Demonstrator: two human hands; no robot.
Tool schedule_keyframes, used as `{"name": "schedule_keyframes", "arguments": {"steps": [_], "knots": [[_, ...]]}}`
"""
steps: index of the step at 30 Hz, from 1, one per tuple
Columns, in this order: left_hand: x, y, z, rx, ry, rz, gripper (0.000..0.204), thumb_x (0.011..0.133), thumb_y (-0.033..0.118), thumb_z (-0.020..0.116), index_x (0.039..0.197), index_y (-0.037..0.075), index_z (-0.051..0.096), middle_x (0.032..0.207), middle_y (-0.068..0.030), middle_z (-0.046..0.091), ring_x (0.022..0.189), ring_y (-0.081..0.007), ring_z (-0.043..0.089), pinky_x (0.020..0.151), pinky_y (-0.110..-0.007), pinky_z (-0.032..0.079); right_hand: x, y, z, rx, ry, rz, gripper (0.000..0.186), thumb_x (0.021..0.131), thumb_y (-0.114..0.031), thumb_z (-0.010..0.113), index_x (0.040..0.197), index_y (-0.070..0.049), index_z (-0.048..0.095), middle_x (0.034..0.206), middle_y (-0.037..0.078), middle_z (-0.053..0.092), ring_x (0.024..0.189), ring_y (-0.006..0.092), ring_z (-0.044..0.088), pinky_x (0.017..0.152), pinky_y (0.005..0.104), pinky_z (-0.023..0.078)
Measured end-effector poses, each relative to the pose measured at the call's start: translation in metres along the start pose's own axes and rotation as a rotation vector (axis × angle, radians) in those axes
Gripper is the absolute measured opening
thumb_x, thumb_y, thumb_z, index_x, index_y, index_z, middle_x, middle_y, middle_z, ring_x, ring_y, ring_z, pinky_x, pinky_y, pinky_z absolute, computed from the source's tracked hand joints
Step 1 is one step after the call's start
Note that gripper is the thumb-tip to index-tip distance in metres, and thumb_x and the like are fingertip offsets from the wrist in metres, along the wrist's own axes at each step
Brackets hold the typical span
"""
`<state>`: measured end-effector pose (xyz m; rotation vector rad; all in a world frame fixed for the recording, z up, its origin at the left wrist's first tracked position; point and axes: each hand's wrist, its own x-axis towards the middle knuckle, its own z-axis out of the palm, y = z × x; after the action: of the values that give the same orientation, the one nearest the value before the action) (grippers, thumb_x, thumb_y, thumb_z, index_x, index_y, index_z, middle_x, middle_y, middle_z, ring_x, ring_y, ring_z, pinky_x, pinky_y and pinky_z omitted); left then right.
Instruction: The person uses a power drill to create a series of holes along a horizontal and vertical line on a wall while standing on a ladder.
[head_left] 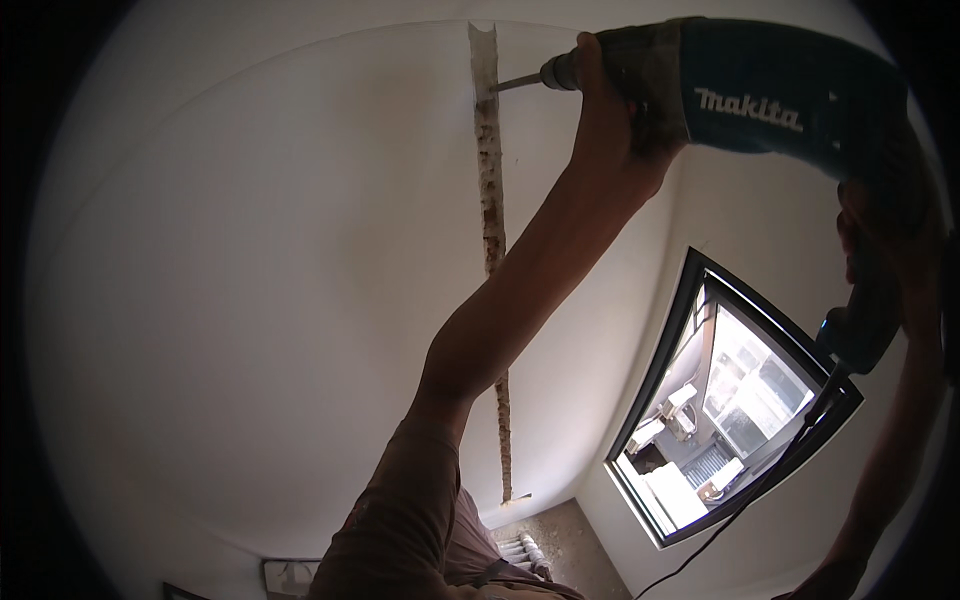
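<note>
Nearest: brown-grey sleeve (395,515) at the lower edge, the left forearm rising from it across the middle of the view. The right forearm comes up along the dim right rim.

Power drill (765,90), teal with a dark front section, is held high at upper right, lying roughly level with its nose toward the left. Left hand (615,120) grasps the front housing from below, thumb up along the near side just behind the chuck (562,72); its other fingers are mostly hidden behind the tool. Right hand (905,250) is wrapped about the rear handle, fingers curled round it; deep shadow there, so cannot tell whether one presses the trigger. Dark cord (735,515) drops from the handle's foot, passing in front of the window.

Bit (518,82) points left, its tip at the right edge of a groove (490,185) near the upper end; depth of contact cannot be told. Groove runs down the pale wall (290,280), passing behind the left forearm: smoother at top, rough and brown-patched lower.

Below, white tubes (525,552) by a grey-brown floor (572,535). Right: dark-framed window (628,440), tilted in view. Beyond it, bright white boxy units (680,397).
</note>
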<state>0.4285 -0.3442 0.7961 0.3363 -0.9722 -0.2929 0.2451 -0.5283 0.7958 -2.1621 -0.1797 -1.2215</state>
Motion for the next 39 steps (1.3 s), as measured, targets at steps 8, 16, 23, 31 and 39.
{"name": "schedule_keyframes", "arguments": {"steps": [8, 16, 23, 31, 39], "knots": [[0.021, 0.001, -0.007, 0.008, -0.161, 0.012, 0.073, 0.087, 0.07, 0.038, 0.134, 0.013, 0.036, 0.131, -0.0081, 0.043, 0.123, -0.0267, 0.045, 0.103, -0.045, 0.041, 0.024, 0.002, -0.015, -0.017, -0.111, -0.035, 0.072, 0.078, -0.037, 0.073, 0.136, -0.012, 0.038, 0.081, 0.009, 0.064, 0.07, 0.0166, 0.065, 0.052, 0.0298, 0.054], [-0.012, -0.016, 0.006, 0.025, 0.089, -0.1, 0.059, 0.093, 0.056, 0.044, 0.13, 0.01, 0.041, 0.127, -0.0105, 0.048, 0.119, -0.0248, 0.049, 0.103, -0.042, 0.043, -0.026, 0.006, -0.001, 0.239, -0.111, -0.13, 0.077, 0.075, -0.043, 0.075, 0.135, -0.011, 0.038, 0.09, 0.011, 0.066, 0.078, 0.0201, 0.069, 0.058, 0.0332, 0.057], [-0.019, -0.012, 0.012, 0.079, 0.132, -0.063, 0.062, 0.091, 0.058, 0.047, 0.129, 0.009, 0.041, 0.125, -0.0108, 0.049, 0.118, -0.0243, 0.049, 0.103, -0.042, 0.043, -0.027, 0.007, -0.005, 0.209, -0.104, -0.152, 0.075, 0.074, -0.043, 0.076, 0.133, -0.011, 0.04, 0.087, 0.01, 0.065, 0.076, 0.0207, 0.069, 0.058, 0.0338, 0.057], [-0.008, -0.002, 0.003, 0.034, 0.138, -0.029, 0.066, 0.089, 0.062, 0.047, 0.129, 0.01, 0.041, 0.127, -0.0114, 0.048, 0.12, -0.0268, 0.048, 0.102, -0.045, 0.043, -0.005, -0.008, 0.003, 0.096, -0.127, -0.116, 0.066, 0.077, -0.034, 0.075, 0.131, -0.011, 0.043, 0.079, 0.007, 0.063, 0.062, 0.0158, 0.064, 0.052, 0.0311, 0.055], [-0.002, 0.019, -0.022, 0.049, 0.103, 0.003, 0.065, 0.091, 0.064, 0.036, 0.128, 0.011, 0.044, 0.127, -0.0106, 0.049, 0.12, -0.0263, 0.048, 0.102, -0.044, 0.043, 0.003, -0.023, 0.033, 0.102, -0.13, -0.19, 0.067, 0.077, -0.04, 0.074, 0.129, -0.012, 0.044, 0.085, 0.009, 0.063, 0.067, 0.0168, 0.066, 0.055, 0.0323, 0.057]]}}
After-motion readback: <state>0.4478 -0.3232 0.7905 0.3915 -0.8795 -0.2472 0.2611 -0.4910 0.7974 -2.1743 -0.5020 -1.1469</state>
